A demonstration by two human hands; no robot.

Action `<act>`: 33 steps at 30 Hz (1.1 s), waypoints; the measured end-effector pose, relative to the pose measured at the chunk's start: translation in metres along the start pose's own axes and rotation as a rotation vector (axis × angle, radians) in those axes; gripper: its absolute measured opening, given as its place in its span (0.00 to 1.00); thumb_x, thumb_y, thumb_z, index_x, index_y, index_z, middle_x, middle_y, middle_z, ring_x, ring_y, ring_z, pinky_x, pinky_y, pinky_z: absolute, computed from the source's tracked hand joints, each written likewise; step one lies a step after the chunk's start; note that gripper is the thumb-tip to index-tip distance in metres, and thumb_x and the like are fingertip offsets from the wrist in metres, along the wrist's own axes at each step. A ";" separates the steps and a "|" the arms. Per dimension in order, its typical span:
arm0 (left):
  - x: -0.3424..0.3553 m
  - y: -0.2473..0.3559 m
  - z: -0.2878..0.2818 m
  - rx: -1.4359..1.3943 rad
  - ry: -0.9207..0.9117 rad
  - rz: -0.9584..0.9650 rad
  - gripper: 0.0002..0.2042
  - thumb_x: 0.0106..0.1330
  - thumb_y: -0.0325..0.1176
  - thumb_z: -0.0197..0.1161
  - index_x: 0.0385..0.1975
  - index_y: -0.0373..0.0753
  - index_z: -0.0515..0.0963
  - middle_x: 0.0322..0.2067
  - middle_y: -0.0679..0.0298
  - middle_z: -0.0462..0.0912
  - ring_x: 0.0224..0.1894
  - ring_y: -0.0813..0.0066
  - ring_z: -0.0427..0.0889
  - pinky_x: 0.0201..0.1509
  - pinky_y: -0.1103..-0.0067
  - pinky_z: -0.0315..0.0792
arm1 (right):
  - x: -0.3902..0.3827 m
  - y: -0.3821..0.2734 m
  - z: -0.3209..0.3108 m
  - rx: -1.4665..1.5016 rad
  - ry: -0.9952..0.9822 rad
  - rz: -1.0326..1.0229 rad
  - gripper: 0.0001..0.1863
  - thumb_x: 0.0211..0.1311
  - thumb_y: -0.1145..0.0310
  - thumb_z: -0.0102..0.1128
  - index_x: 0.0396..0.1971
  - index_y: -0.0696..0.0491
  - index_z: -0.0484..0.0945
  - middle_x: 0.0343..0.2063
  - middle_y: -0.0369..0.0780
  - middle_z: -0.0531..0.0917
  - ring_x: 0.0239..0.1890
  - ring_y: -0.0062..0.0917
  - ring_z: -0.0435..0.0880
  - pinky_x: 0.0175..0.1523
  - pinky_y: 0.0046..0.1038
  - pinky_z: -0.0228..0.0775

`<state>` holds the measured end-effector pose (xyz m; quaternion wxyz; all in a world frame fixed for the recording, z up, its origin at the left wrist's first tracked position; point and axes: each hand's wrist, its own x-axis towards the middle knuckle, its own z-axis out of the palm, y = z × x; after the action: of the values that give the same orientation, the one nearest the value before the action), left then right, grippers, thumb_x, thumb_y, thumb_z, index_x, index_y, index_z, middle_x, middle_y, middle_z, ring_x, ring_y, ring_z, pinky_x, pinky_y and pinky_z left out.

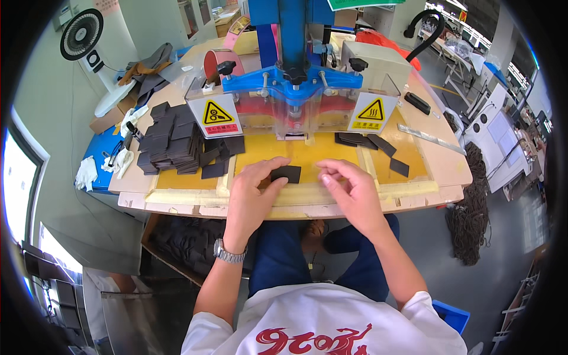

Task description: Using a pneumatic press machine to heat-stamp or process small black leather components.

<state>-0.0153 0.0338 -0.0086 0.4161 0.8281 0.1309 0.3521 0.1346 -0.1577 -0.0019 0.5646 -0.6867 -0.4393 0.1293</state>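
Note:
My left hand [251, 189] grips the left end of a thin dark rectangular piece [289, 174] between thumb and fingers on the yellow work mat [316, 154]. My right hand [355, 195] is just right of that piece, fingers loosely bent and apart, holding nothing visible. Beyond both hands stands a blue press [293, 80] with clear guards carrying warning signs. Stacked dark pieces [168, 139] lie to the left, with loose ones beside them, and a few more [349, 138] sit to the right under the guard's edge.
A steel ruler [431, 136] and a black object [417, 103] lie on the table's right. White gloves [86, 174] and a fan [83, 34] are at left. A box of dark material [177, 248] sits below the table, and a heap of dark cord [466, 225] at right.

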 end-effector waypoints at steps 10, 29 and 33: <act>-0.003 0.008 -0.006 -0.089 -0.006 -0.063 0.19 0.67 0.18 0.72 0.58 0.34 0.88 0.51 0.57 0.92 0.49 0.67 0.90 0.54 0.74 0.83 | 0.016 -0.003 0.044 0.064 0.009 -0.040 0.18 0.76 0.74 0.70 0.61 0.59 0.85 0.47 0.45 0.91 0.46 0.28 0.90 0.48 0.28 0.83; -0.001 0.005 0.001 0.034 -0.073 0.095 0.24 0.58 0.19 0.79 0.57 0.33 0.86 0.55 0.53 0.91 0.57 0.55 0.90 0.63 0.69 0.82 | 0.009 0.004 0.039 0.207 0.046 0.045 0.14 0.76 0.79 0.69 0.58 0.57 0.87 0.39 0.33 0.85 0.35 0.13 0.79 0.40 0.19 0.73; -0.001 0.004 0.001 0.031 -0.071 0.063 0.23 0.57 0.19 0.79 0.56 0.33 0.87 0.53 0.53 0.91 0.55 0.56 0.90 0.61 0.69 0.82 | 0.009 0.000 0.036 0.135 0.012 -0.009 0.18 0.72 0.81 0.71 0.59 0.56 0.86 0.40 0.35 0.84 0.37 0.15 0.80 0.41 0.20 0.74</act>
<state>-0.0156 0.0300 -0.0066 0.3962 0.8501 0.0955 0.3335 0.1152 -0.1269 -0.0107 0.6131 -0.6456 -0.4293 0.1518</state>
